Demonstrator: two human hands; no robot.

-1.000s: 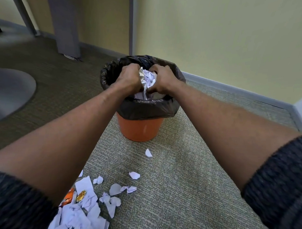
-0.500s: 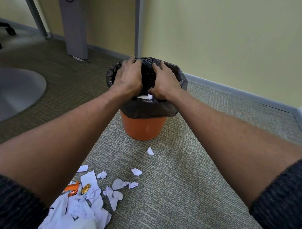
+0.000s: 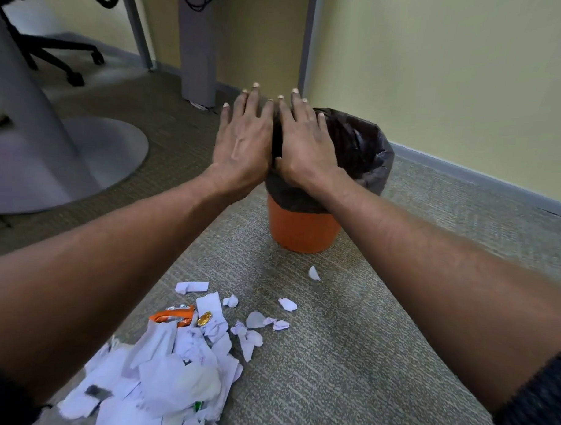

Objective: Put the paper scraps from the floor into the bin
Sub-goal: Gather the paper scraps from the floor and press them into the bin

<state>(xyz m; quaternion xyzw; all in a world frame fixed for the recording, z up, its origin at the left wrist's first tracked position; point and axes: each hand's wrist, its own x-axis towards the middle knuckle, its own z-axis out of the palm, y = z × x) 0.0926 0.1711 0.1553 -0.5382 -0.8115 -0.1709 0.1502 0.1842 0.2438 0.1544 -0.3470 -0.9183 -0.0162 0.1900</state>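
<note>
on the grey carpet (image 3: pixel 347 357) by the bin (image 3: pixel 304 232), both hands, left hand (image 3: pixel 243 141) and right hand (image 3: pixel 303 146), hover splayed and empty; best scoop the paper scraps (image 3: pixel 159 376) in front of it together.

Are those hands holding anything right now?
Nothing. Both the left hand and right hand are open and flat, fingers spread, above the bin.

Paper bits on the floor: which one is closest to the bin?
The small white scrap lying alone just before the orange bin; all other scraps lie farther back.
</note>
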